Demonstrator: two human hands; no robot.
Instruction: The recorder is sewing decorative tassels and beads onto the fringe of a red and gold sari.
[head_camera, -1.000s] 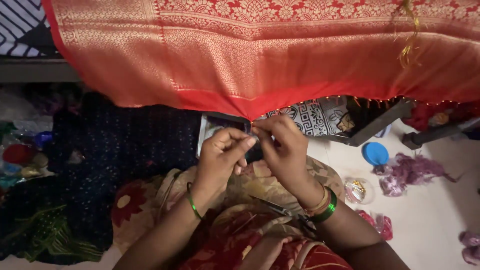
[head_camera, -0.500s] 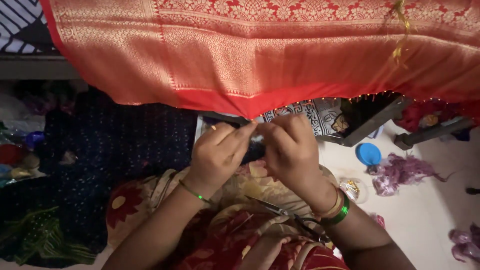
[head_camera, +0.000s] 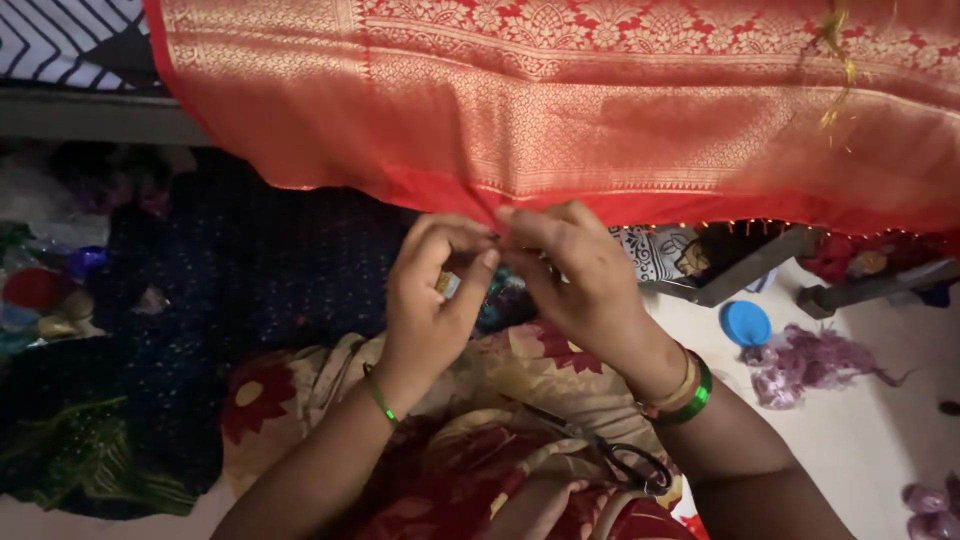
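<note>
Head: scissors (head_camera: 630, 462) below both hands.

Both hands meet at mid-frame, the left hand (head_camera: 430, 300) and right hand (head_camera: 575, 275) pinching the lower hem of the red and gold cloth (head_camera: 600, 110) hanging across the top. Black-handled scissors (head_camera: 630, 462) lie on the lap below; a blue lid (head_camera: 746, 323) sits on the floor at right.

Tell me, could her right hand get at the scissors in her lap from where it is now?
Probably yes: the right hand pinches the red cloth's hem, and the scissors lie uncovered below that wrist, though it would have to let go first.
</note>
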